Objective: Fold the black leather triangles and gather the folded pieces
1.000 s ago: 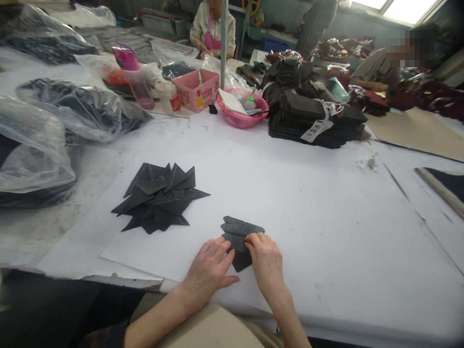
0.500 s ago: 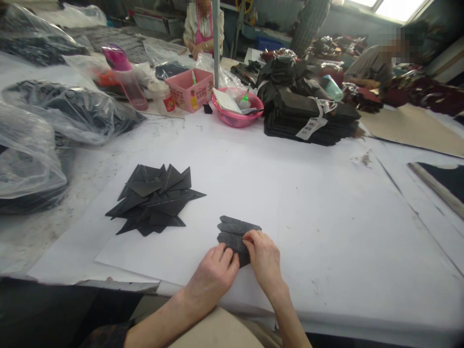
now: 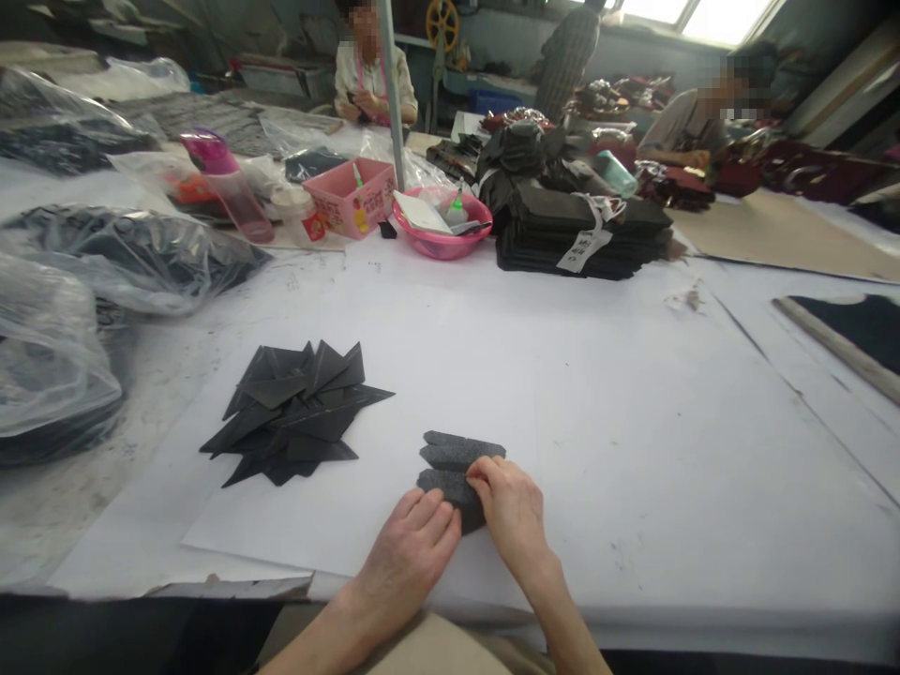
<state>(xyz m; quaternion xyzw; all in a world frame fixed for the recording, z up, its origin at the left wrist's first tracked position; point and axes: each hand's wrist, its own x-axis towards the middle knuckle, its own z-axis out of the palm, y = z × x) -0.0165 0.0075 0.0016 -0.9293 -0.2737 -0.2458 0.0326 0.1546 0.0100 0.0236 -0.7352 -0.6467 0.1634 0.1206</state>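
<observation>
While left hand (image 3: 408, 553) touches dark pieces (image 3: 460, 456), fingers curled, grip unclear, and right hand (image 3: 513, 511) pinches them shut-fingered, a white-papered bench (image 3: 633, 422) spreads toward the one-o'clock window (image 3: 724, 19).

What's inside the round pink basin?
In the pink basin I can see a flat white item, a bottle with a green tip and something thin and dark near the right rim. The basin's bottom, and whatever lies beneath them, is covered.

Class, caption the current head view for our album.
Left hand and right hand on dark strips, beside a pile of pointed black pieces.
</observation>
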